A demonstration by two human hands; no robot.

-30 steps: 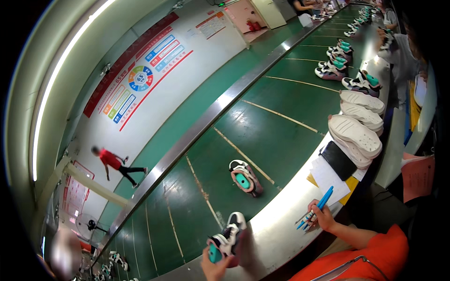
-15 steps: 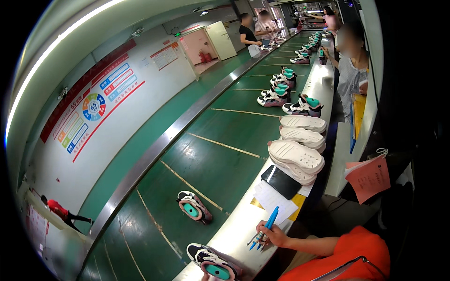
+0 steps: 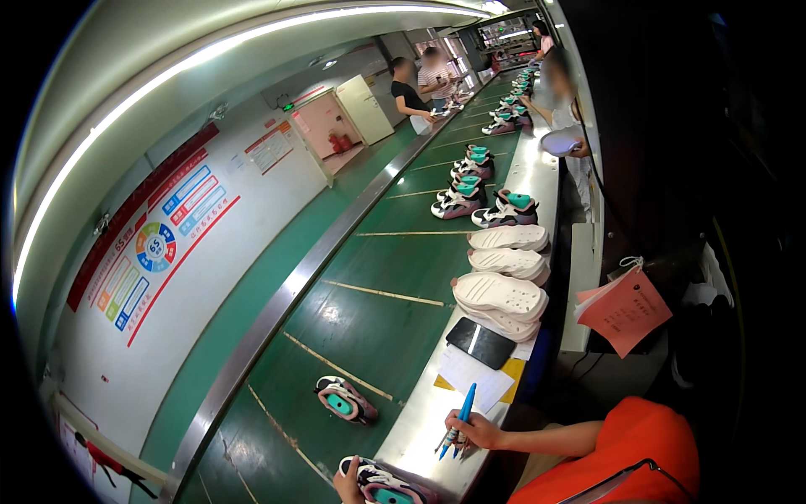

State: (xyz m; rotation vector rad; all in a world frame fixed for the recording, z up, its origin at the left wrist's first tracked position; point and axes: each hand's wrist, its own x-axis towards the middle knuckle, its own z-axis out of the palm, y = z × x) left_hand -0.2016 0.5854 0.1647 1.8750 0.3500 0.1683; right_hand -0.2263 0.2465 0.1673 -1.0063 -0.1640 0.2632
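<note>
My right hand (image 3: 474, 430), below an orange sleeve, is closed around blue pens (image 3: 467, 406) whose tips point down over the metal ledge. At the bottom edge my left hand (image 3: 348, 485) grips the side of a black, white and pink sneaker (image 3: 382, 484) with a teal insert in its opening. The picture's edge cuts off part of that hand and sneaker. A matching sneaker (image 3: 342, 401) lies apart from my hands on the green belt. Beyond the pens, white papers (image 3: 476, 380) and a black phone (image 3: 480, 343) rest on the ledge.
Stacked cream soles (image 3: 500, 296) stand past the phone. Several more sneakers (image 3: 458, 198) line the green conveyor belt (image 3: 369, 323). Farther along the ledge, a co-worker (image 3: 561, 105) holds a pale sole-like piece (image 3: 561, 141). Pink paper sheets (image 3: 625, 311) hang at the right.
The view has shifted. My left hand now shows on the near sneaker. The belt sneaker sits nearer to it. The co-worker, earlier with a teal-topped sneaker, now holds a pale piece.
</note>
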